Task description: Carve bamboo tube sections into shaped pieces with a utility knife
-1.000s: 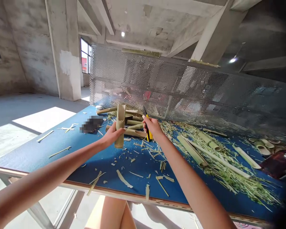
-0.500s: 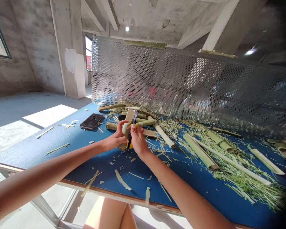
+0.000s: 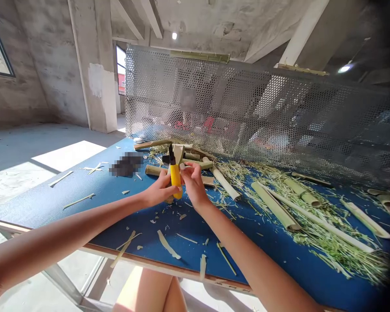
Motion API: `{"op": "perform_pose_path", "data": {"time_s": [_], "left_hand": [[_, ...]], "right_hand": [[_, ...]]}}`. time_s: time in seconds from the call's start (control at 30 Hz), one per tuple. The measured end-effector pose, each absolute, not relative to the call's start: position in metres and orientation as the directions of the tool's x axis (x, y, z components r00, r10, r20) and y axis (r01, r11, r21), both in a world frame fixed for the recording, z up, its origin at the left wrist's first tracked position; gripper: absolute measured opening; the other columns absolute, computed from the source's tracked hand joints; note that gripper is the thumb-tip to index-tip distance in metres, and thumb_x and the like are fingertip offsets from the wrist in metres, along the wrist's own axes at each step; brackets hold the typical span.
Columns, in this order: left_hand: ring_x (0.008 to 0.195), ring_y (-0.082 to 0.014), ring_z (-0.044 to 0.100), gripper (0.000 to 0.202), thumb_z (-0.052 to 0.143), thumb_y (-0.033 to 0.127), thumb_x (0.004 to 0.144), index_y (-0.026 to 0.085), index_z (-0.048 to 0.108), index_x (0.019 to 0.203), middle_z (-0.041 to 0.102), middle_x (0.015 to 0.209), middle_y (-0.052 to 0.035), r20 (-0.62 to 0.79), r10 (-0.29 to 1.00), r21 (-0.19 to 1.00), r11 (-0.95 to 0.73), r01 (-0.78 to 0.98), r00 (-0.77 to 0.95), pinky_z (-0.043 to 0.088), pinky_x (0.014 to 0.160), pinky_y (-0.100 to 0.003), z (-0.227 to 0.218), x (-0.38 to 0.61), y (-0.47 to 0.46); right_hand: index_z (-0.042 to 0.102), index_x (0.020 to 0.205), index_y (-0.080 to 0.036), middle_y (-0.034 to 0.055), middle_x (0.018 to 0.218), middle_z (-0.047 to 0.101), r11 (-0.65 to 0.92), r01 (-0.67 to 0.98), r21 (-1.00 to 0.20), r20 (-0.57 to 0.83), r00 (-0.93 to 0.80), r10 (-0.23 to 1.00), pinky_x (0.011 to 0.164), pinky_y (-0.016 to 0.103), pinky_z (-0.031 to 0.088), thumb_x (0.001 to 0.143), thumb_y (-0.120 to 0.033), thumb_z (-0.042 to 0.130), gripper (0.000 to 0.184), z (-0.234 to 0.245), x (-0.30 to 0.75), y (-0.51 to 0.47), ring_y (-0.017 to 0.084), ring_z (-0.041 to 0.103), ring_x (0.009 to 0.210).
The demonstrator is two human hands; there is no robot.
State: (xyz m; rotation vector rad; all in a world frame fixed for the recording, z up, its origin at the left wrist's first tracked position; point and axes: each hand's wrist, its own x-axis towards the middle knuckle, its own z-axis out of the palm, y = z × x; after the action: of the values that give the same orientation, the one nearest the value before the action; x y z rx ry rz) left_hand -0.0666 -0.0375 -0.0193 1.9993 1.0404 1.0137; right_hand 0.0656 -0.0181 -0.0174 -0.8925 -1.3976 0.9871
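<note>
The left hand point(image 3: 160, 190) is closed around one split green bamboo section point(image 3: 178, 152), which stands upright just above the blue counter point(image 3: 94, 216). One yellow utility knife point(image 3: 175, 177), blade up, lies against that section. The right hand's fingers point(image 3: 186, 170) curl beside the knife; whether they grip it, I cannot tell. Beyond the hands lies a pile of short bamboo pieces. Four long green bamboo strips point(image 3: 274, 206) lie to the right among fine shavings. Scattered shavings point(image 3: 166, 245) fill the blue stretch toward the near edge, and a perforated metal screen point(image 3: 247, 112) runs along the far edge.
</note>
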Motion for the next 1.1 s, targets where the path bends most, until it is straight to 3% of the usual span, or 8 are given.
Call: {"op": "perform_pose_path", "data": {"time_s": [0.13,0.27,0.33,0.4,0.53,0.63,1.0,1.1], "left_hand": [[0.101,-0.0228,0.045,0.032,0.051,0.04,0.075,0.017,0.057,0.096,0.039,0.1,-0.0054,0.286,0.857,0.859,-0.427,0.281,0.428,0.042,0.091,-0.036,-0.016,-0.064,-0.044],[0.106,-0.023,0.046,0.03,0.049,0.039,0.075,0.019,0.059,0.094,0.042,0.113,-0.0074,0.343,0.848,0.838,-0.47,0.275,0.405,0.043,0.09,-0.032,-0.01,-0.069,-0.045],[0.108,-0.0229,0.047,0.027,0.047,0.034,0.073,0.017,0.059,0.091,0.043,0.118,-0.009,0.47,0.824,0.763,-0.559,0.325,0.315,0.043,0.089,-0.03,-0.006,-0.078,-0.04],[0.095,-0.0206,0.053,0.028,0.045,0.031,0.074,0.015,0.056,0.094,0.053,0.107,-0.0103,0.55,0.785,0.652,-0.616,0.441,0.284,0.045,0.081,-0.029,-0.002,-0.089,-0.034],[0.056,-0.0155,0.053,0.037,0.043,0.037,0.081,0.014,0.048,0.11,0.058,0.066,-0.0018,0.422,0.804,0.358,-0.573,0.737,0.419,0.039,0.055,-0.025,0.005,-0.108,-0.023],[0.059,-0.0187,0.057,0.044,0.032,0.05,0.088,0.016,0.051,0.11,0.061,0.068,-0.0037,0.367,0.831,0.19,-0.508,0.84,0.419,0.033,0.052,-0.025,0.004,-0.113,-0.018],[0.058,-0.0174,0.057,0.046,0.024,0.052,0.091,0.018,0.054,0.096,0.062,0.069,-0.005,0.384,0.79,-0.002,-0.517,0.856,0.478,0.028,0.049,-0.024,0.003,-0.111,-0.016],[0.057,-0.0174,0.057,0.045,0.023,0.051,0.091,0.018,0.054,0.095,0.062,0.068,-0.0057,0.362,0.805,-0.04,-0.491,0.87,0.47,0.031,0.05,-0.024,0.003,-0.111,-0.013]], "right_hand": [[0.05,0.086,-0.021,-0.0023,0.071,0.052,0.141,-0.127,-0.982,0.172,-0.277,0.945,0.059,0.026,0.04,0.063,-0.055,0.059,0.042,-0.02,0.068,-0.012,0.014,0.05,0.065],[0.049,0.087,-0.023,-0.001,0.078,0.059,0.22,-0.172,-0.96,0.262,-0.274,0.925,0.062,0.026,0.042,0.064,-0.049,0.06,0.036,-0.016,0.072,-0.012,0.016,0.056,0.073],[0.047,0.092,-0.025,-0.0005,0.085,0.061,0.324,-0.125,-0.938,0.346,-0.24,0.907,0.068,0.028,0.044,0.067,-0.048,0.061,0.037,-0.012,0.078,-0.01,0.017,0.058,0.081],[0.044,0.094,-0.025,-0.0002,0.086,0.061,0.392,-0.072,-0.917,0.399,-0.218,0.891,0.074,0.03,0.044,0.07,-0.049,0.059,0.038,-0.01,0.087,-0.005,0.018,0.059,0.084],[0.043,0.096,-0.025,0.0001,0.088,0.058,0.437,0.005,-0.899,0.431,-0.16,0.888,0.08,0.033,0.044,0.071,-0.05,0.06,0.039,-0.013,0.103,0.008,0.019,0.06,0.085],[0.044,0.099,-0.025,-0.0006,0.088,0.058,0.461,0.099,-0.882,0.445,-0.148,0.883,0.081,0.034,0.043,0.072,-0.048,0.061,0.04,-0.019,0.108,0.015,0.018,0.059,0.085],[0.045,0.101,-0.025,-0.003,0.08,0.057,0.472,0.112,-0.875,0.439,-0.229,0.869,0.07,0.032,0.045,0.074,-0.046,0.058,0.037,-0.024,0.106,0.016,0.016,0.06,0.071],[0.048,0.097,-0.025,-0.0041,0.076,0.058,0.465,0.157,-0.871,0.424,-0.237,0.874,0.066,0.03,0.045,0.067,-0.041,0.065,0.038,-0.029,0.106,0.018,0.016,0.058,0.068]]}}
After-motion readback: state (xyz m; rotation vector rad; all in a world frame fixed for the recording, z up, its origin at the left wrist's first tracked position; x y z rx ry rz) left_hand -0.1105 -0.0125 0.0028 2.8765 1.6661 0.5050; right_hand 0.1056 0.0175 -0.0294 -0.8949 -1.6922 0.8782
